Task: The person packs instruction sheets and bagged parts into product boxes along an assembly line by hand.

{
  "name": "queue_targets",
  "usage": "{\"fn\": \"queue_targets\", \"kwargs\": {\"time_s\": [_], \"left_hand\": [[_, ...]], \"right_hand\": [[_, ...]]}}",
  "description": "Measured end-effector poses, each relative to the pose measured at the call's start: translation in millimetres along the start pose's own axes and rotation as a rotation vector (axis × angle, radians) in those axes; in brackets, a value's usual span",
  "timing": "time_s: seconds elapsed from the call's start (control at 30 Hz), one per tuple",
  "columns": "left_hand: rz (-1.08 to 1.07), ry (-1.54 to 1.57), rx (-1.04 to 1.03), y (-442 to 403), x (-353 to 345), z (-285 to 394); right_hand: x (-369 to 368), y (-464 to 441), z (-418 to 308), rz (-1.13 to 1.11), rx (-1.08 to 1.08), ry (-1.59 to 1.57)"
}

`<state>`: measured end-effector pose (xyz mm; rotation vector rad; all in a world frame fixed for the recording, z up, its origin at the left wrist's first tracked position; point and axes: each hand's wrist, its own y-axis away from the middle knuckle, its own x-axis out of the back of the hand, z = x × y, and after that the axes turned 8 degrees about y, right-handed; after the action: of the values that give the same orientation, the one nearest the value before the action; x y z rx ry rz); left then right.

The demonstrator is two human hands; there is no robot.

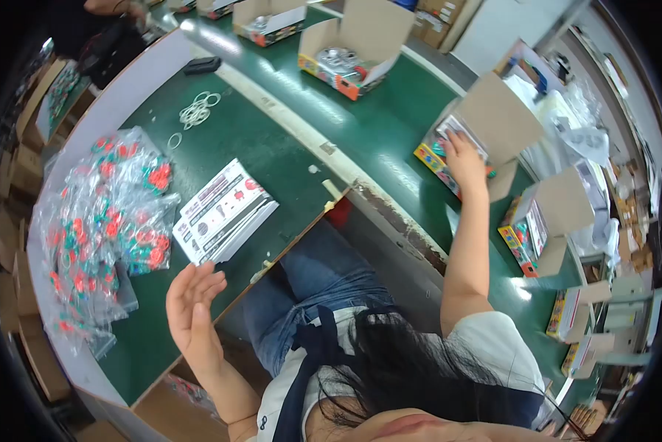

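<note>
My left hand (196,306) is raised by the near edge of the green table (272,158), fingers apart and slightly curled, holding nothing. Just beyond its fingertips lies a fanned stack of printed sheets (224,214). To the left is a heap of clear bags (110,236) with red and teal pieces inside. My right hand (464,158) reaches into an open colourful box (439,171) on the green conveyor, its fingers spread over a white printed sheet (472,131) inside. Its fingers touch the sheet.
Rubber bands (195,112) and a black object (202,65) lie farther back on the table. Another open box (531,234) stands right of my right hand; one with silvery items (342,62) is farther up the conveyor. A person (102,40) is at the upper left.
</note>
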<state>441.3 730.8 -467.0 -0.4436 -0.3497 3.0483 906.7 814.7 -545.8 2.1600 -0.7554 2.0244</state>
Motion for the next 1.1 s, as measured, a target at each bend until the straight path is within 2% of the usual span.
{"fn": "queue_targets", "kwargs": {"time_s": [0.07, 0.1, 0.13, 0.17, 0.23, 0.27, 0.33, 0.37, 0.4, 0.5, 0.53, 0.57, 0.67, 0.87, 0.93, 0.97, 1.07, 1.1], "left_hand": [[0.004, -0.024, 0.009, 4, 0, 2], [0.061, -0.058, 0.006, 5, -1, 4], [0.025, -0.038, 0.039, 4, -2, 6], [-0.007, -0.016, 0.074, 3, -3, 9], [-0.047, 0.026, 0.141, 0, -7, 14], [-0.059, 0.025, 0.145, 1, -11, 14], [-0.044, 0.001, 0.130, 4, -12, 15], [-0.140, -0.133, 0.126, 7, -9, 18], [-0.226, -0.270, 0.130, 10, -6, 21], [-0.125, -0.382, 0.115, 29, 14, 27], [-0.102, -0.419, 0.113, 38, 26, 31], [-0.034, -0.452, 0.102, 47, 43, 35], [0.168, -0.840, 0.043, 73, 103, 42], [1.025, -0.930, -0.027, 96, 291, 43], [1.333, -1.148, 0.029, 92, 345, 37], [1.333, -1.144, 0.023, 86, 349, 39], [1.405, -1.480, 0.345, 67, 349, 40], [1.402, -1.475, 0.342, 64, 348, 43]], "right_hand": [[25, 9, -27, 0.116, -0.070, 0.149], [25, 7, -32, 0.301, 0.084, 0.040], [24, 2, -43, 0.484, 0.234, -0.092], [29, 7, -73, 0.456, 0.287, -0.147], [44, 25, -139, -0.014, 0.246, -0.829], [45, 31, -170, -0.050, 0.279, -0.867], [51, 45, -228, -0.307, 0.410, -0.794], [55, 49, -247, -0.424, 0.483, -0.747], [58, 50, -261, -0.441, 0.530, -0.774], [53, 43, -303, -0.529, 0.599, -0.332], [29, 35, -303, -0.544, 0.648, -0.505], [5, 28, -300, -0.563, 0.687, -0.674], [2, 33, -299, -0.560, 0.636, -0.752], [-2, 41, -301, -0.623, 0.623, -0.910], [0, 49, -304, -0.618, 0.541, -1.077], [-1, 50, -304, -0.612, 0.543, -1.078], [-8, 52, -297, -0.446, 0.549, -1.134], [-7, 52, -293, -0.440, 0.549, -1.131]]}}
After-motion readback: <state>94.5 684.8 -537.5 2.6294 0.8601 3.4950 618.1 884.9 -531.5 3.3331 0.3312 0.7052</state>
